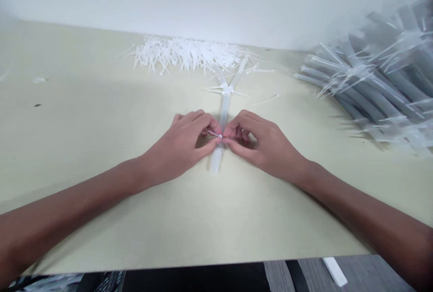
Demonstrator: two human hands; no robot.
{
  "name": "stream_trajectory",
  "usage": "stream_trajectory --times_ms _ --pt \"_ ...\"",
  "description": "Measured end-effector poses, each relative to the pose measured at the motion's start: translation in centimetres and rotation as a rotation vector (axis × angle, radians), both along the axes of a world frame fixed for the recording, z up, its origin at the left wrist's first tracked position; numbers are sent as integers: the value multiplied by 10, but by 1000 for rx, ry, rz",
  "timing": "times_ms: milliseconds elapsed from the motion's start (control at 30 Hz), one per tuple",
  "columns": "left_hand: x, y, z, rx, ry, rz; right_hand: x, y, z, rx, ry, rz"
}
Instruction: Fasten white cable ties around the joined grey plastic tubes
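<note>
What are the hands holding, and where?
The left hand pinches one end of a white cable tie; the right hand pinches the other end.

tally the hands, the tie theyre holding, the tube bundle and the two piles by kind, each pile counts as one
left hand: 1
right hand: 1
held zip tie: 1
tube bundle: 1
heap of zip ties: 1
pile of tubes: 1
total: 6
</note>
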State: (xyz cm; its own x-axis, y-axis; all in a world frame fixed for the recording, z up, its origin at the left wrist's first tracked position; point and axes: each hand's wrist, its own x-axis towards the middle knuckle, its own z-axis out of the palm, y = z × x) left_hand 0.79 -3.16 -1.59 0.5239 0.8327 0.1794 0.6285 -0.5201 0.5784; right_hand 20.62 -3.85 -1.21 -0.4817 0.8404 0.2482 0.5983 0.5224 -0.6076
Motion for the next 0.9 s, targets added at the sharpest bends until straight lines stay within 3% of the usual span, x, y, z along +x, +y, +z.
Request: stream_trajectory --times_ms 900 --pt "1 -2 3 -52 -69 22 -1 -2 1 -19 6 -1"
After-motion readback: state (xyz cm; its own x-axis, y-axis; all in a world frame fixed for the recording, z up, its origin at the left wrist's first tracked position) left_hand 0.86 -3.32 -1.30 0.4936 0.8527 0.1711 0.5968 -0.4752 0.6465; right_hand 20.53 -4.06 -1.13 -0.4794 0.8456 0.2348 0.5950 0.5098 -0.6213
